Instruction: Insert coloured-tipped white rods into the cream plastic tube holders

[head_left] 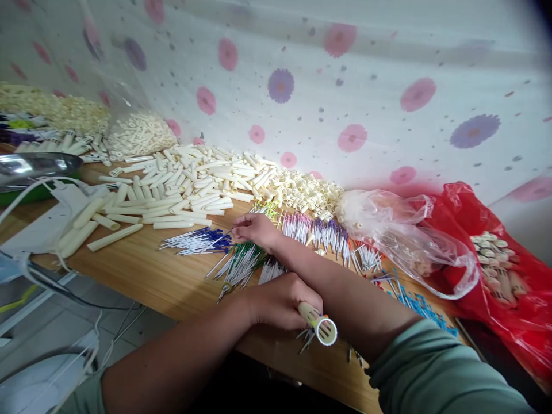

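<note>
My left hand (pixel 288 302) is closed around a cream plastic tube (pixel 318 326), its slotted, open end tilted toward me. Bits of colour show at that tube's rim. Crossing beyond it, my right hand (pixel 255 230) reaches over the sorted sticks with its fingers drawn together; whatever is between them is too small to make out. Its fingertips are beside the blue-tipped white sticks (pixel 198 240). Green-tipped sticks (pixel 244 261) lie just below that hand, and pink-tipped ones (pixel 297 226) and purple-tipped ones (pixel 330 234) fan out to its right. My forearms hide part of the piles.
Long cream tubes (pixel 172 201) and a heap of short slotted pieces (pixel 304 192) spread along the back of the wooden table (pixel 142 273). A clear plastic bag (pixel 388 215) and a red bag (pixel 466 230) are at right. A white power strip (pixel 34 230) and metal bowl (pixel 38 165) are at left.
</note>
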Demonstrator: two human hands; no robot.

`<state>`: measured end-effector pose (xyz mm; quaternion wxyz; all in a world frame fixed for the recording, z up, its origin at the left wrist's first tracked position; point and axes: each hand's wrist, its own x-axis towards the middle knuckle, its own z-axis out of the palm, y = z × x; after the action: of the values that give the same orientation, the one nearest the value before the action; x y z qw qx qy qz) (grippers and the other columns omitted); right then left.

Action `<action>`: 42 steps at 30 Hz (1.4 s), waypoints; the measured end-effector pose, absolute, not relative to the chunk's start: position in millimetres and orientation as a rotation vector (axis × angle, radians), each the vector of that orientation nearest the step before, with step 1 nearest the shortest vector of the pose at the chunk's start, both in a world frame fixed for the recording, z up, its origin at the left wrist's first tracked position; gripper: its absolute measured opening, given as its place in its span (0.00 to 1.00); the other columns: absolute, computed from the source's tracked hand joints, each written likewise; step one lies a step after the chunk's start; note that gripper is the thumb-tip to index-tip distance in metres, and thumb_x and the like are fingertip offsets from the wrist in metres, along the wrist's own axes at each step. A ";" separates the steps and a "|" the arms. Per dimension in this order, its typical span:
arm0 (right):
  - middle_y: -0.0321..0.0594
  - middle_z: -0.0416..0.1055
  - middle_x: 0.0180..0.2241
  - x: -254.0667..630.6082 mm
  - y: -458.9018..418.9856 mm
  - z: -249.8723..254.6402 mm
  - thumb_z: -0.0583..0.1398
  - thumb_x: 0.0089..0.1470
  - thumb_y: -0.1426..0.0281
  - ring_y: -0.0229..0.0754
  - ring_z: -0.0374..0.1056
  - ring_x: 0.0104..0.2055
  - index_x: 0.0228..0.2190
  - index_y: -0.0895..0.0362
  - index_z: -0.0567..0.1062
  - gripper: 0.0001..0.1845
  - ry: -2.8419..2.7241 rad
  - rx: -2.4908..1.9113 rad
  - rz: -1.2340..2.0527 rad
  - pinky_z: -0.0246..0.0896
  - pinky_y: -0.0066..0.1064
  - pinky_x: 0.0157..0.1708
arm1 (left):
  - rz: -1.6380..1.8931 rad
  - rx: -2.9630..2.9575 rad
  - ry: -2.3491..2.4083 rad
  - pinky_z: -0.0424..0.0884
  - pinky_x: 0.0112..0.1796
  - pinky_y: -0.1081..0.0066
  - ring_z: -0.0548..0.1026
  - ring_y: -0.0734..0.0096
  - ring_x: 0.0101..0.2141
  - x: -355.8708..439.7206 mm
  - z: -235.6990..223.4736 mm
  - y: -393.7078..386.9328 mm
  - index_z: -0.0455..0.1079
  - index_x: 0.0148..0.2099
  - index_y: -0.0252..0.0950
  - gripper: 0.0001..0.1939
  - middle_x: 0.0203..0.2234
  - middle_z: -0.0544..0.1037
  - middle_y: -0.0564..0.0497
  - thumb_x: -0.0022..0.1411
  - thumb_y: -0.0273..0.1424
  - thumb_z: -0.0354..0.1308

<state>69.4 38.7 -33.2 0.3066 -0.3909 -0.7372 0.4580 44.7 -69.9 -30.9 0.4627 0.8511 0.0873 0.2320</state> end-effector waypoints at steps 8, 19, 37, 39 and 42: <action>0.38 0.75 0.32 84.8 46.2 -31.8 0.62 0.46 0.82 0.39 0.68 0.37 0.28 0.55 0.80 0.11 -2.698 -0.716 0.722 0.59 0.29 0.41 | 0.613 2.062 0.144 0.63 0.26 0.76 0.68 0.76 0.22 47.3 -27.6 -70.8 0.68 0.24 0.34 0.10 0.19 0.72 0.52 0.58 0.28 0.58; 0.42 0.73 0.35 92.0 43.5 -29.8 0.59 0.52 0.78 0.42 0.65 0.40 0.29 0.56 0.78 0.08 -2.911 -0.593 0.296 0.58 0.29 0.37 | 0.584 2.039 0.203 0.65 0.26 0.76 0.69 0.75 0.22 47.4 -28.9 -68.9 0.70 0.24 0.34 0.10 0.20 0.74 0.51 0.58 0.29 0.58; 0.40 0.71 0.29 212.2 4.8 -5.7 0.56 0.54 0.76 0.37 0.67 0.30 0.31 0.59 0.74 0.06 -2.208 -0.952 0.427 0.62 0.28 0.31 | 1.027 1.926 0.775 0.60 0.24 0.75 0.64 0.77 0.20 44.8 -21.6 -67.5 0.69 0.23 0.33 0.13 0.16 0.69 0.55 0.58 0.32 0.57; 0.38 0.71 0.28 227.5 -17.6 -6.9 0.57 0.55 0.71 0.36 0.66 0.29 0.32 0.58 0.73 0.04 -2.001 -1.011 0.553 0.62 0.28 0.29 | 1.187 1.780 0.938 0.60 0.23 0.75 0.64 0.77 0.19 45.4 -25.0 -64.6 0.69 0.25 0.33 0.12 0.15 0.67 0.56 0.60 0.32 0.56; 0.34 0.69 0.26 234.5 -48.6 -12.0 0.61 0.50 0.69 0.34 0.66 0.27 0.32 0.56 0.72 0.05 -1.656 -0.998 0.815 0.62 0.28 0.28 | 1.321 1.544 0.934 0.64 0.23 0.76 0.68 0.78 0.21 49.3 -32.6 -59.1 0.72 0.35 0.33 0.07 0.22 0.73 0.54 0.60 0.32 0.57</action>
<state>234.5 -48.6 -12.0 0.4983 -0.4125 -0.6843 0.3366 49.3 -59.1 -32.6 0.4373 0.6209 0.3757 0.5311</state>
